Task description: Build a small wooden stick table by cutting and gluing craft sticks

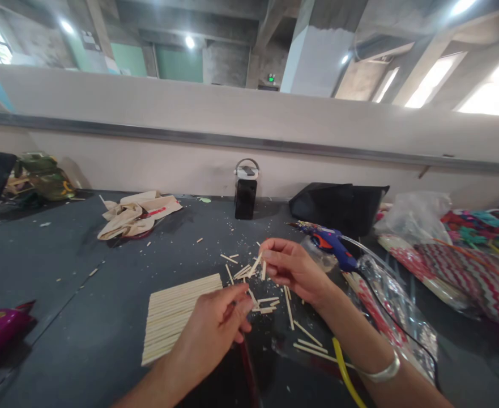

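Observation:
My right hand [294,269] is closed, with a short pale wooden stick [255,265] pinched between thumb and fingertips. Lower and to the left, my left hand [219,320] has its fingers curled and thumb close to the index finger; what lies between them, if anything, I cannot make out. Partly under that hand is a flat panel of wooden sticks [181,306] laid side by side. Between and below the hands are scattered several cut stick pieces [266,300], with crumbs around them. Longer loose sticks [311,345] lie beside my right forearm.
A blue glue gun [334,243] lies at the right by plastic-wrapped sticks [385,294] and a black bag [338,205]. A phone [246,199] stands upright at the back. Crumpled beige cloth [141,214] and a magenta tool [3,334] are leftward. A yellow handle [346,374] is near my right wrist.

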`<state>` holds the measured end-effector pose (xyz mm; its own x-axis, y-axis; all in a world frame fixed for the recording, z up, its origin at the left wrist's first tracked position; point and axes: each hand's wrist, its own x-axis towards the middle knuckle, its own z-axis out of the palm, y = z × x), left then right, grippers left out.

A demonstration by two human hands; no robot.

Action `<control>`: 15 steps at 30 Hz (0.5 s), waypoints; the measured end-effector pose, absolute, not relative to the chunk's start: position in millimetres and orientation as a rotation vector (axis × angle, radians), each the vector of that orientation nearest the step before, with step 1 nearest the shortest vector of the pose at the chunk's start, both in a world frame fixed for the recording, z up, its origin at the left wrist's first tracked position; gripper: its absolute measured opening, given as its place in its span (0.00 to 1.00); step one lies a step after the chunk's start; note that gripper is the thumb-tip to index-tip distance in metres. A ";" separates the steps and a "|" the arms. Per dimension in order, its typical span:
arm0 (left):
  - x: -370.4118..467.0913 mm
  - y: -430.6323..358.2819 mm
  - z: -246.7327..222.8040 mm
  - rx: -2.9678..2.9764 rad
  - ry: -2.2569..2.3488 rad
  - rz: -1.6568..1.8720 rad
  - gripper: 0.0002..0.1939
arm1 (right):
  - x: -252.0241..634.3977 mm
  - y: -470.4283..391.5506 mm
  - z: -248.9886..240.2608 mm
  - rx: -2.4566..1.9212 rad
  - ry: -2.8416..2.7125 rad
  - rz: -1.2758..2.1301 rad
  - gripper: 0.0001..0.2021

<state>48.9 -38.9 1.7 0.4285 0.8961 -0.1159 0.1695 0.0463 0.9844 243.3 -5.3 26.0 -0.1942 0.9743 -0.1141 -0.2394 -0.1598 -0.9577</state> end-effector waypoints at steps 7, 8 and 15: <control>41.5 -28.3 11.9 1.061 0.812 0.836 0.18 | 227.9 -15.3 27.2 -1.071 -1.283 1.463 0.11; 41.4 -28.0 12.7 1.052 0.794 0.818 0.17 | 224.6 -16.6 26.6 -1.098 -1.318 1.427 0.12; 41.4 -28.2 11.1 0.996 0.772 0.726 0.16 | 210.2 -22.1 18.8 -1.137 -1.443 1.237 0.09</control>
